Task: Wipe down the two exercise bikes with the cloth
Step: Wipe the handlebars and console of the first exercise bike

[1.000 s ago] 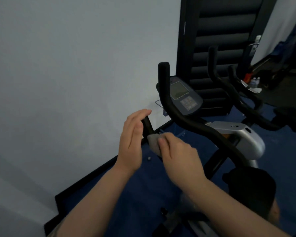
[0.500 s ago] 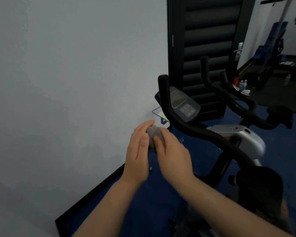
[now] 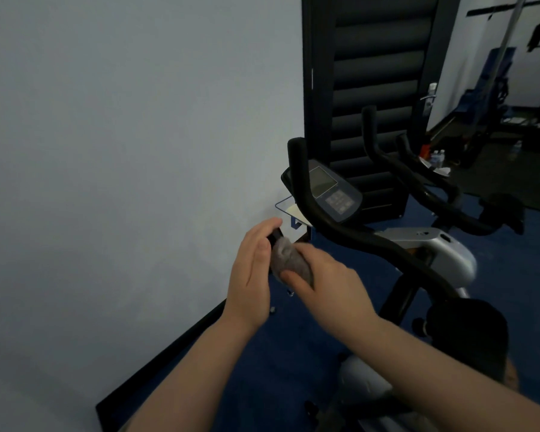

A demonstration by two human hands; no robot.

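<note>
The near exercise bike (image 3: 443, 254) has black handlebars, a grey console (image 3: 331, 193) and a silver body. My right hand (image 3: 328, 285) grips a grey cloth (image 3: 289, 258) wrapped round the bike's left handlebar end (image 3: 275, 236). My left hand (image 3: 253, 272) rests with straight fingers against the outer side of that handlebar end, touching the cloth. The bar under the cloth is mostly hidden. A second bike (image 3: 434, 188) with black handlebars stands behind, to the right.
A pale wall (image 3: 122, 151) runs close on the left with a black skirting (image 3: 169, 353). A dark padded panel (image 3: 378, 88) stands behind the bikes. The floor (image 3: 262, 385) is blue. Bottles and gym gear sit far right. A black saddle (image 3: 471, 332) is at lower right.
Both hands and the cloth have slid up the left handlebar toward its tip and then slightly back down. The view has shifted a little.
</note>
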